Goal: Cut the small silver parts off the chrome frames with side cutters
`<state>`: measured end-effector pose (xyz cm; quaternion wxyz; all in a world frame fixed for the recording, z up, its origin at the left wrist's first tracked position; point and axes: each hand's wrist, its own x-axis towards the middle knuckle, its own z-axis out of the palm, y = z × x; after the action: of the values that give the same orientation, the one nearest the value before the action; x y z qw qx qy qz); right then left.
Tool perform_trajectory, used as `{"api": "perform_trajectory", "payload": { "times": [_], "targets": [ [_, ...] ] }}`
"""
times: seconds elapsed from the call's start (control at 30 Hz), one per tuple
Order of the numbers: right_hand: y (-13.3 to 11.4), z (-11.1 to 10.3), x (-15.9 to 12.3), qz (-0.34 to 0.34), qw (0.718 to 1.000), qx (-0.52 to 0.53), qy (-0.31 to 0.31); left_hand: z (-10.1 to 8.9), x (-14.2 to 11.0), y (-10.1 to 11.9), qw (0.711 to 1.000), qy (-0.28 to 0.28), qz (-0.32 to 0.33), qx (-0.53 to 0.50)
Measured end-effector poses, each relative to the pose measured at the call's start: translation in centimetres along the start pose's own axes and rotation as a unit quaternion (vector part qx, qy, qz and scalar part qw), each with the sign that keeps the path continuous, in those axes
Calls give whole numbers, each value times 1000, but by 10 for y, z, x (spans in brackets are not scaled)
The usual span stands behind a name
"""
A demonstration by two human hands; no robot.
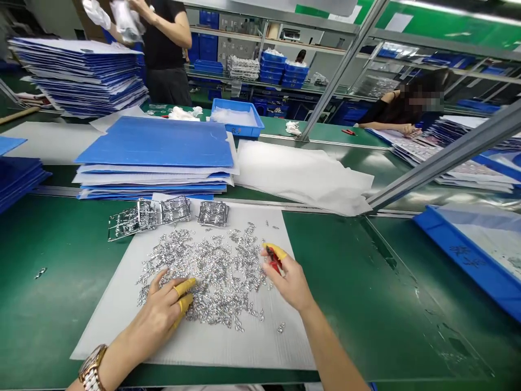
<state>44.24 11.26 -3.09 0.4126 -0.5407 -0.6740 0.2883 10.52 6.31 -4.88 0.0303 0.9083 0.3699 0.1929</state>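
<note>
Many small shiny silver metal pieces point(220, 271) lie spread in a loose pile on a white sheet point(260, 347). My left hand point(163, 312), with yellow finger cots on some fingers, rests at the pile's left front side, its fingers apart and their tips among the pieces. At the right edge of the pile, my right hand point(291, 279), also with a yellow finger cot, is closed around small red-handled pliers point(273, 259). The pliers' tips are hard to make out. Behind the pile lie several silver frames point(214, 213) with parts attached.
A stack of blue sheets with white layers point(158, 142) stands behind the work sheet. White sheeting point(301, 171) lies beside it. Blue trays point(472, 255) sit right and back. A metal post point(443, 160) slants across the right. Two other people point(166, 49) are further back.
</note>
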Motion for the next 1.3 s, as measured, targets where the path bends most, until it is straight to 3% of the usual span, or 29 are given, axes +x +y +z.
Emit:
{"api": "perform_trajectory", "payload": {
  "times": [0.1, 0.17, 0.27, 0.37, 0.43, 0.57, 0.7, 0.93, 1.07, 1.17, 1.23, 1.3],
  "targets": [
    [15, -3, 26, -16, 998, 37, 43, -10, 3, -18, 1000, 15, -20, -16],
    [30, -4, 41, -16, 998, 22, 61, -20, 6, -42, 998, 48, -50, -2],
    [60, -3, 53, 16, 996, 13, 84, -42, 3, -92, 978, 107, -168, 63],
    [91, -6, 50, 33, 988, -40, 143, -65, -2, -139, 943, 91, -304, 102],
    [107, -11, 45, 45, 984, -69, 157, -77, 4, -158, 931, 53, -346, 107],
    [116, -18, 41, 110, 971, -102, 188, -84, 41, -171, 935, -31, -319, 151],
    [109, -17, 44, 83, 968, -116, 205, -76, 77, -172, 947, -92, -228, 205],
    [104, -14, 44, 13, 972, -151, 182, -90, 82, -176, 948, -91, -205, 226],
    [97, -12, 45, -15, 976, -146, 161, -96, 75, -173, 960, -34, -213, 178],
    [86, -10, 45, -49, 974, -134, 177, -89, 64, -175, 960, 67, -265, 57],
    [76, -10, 43, -59, 975, -115, 182, -81, 57, -175, 928, 168, -333, -18],
    [65, -10, 41, -54, 981, -78, 168, -72, 53, -171, 864, 299, -393, -94]
  ]
}}
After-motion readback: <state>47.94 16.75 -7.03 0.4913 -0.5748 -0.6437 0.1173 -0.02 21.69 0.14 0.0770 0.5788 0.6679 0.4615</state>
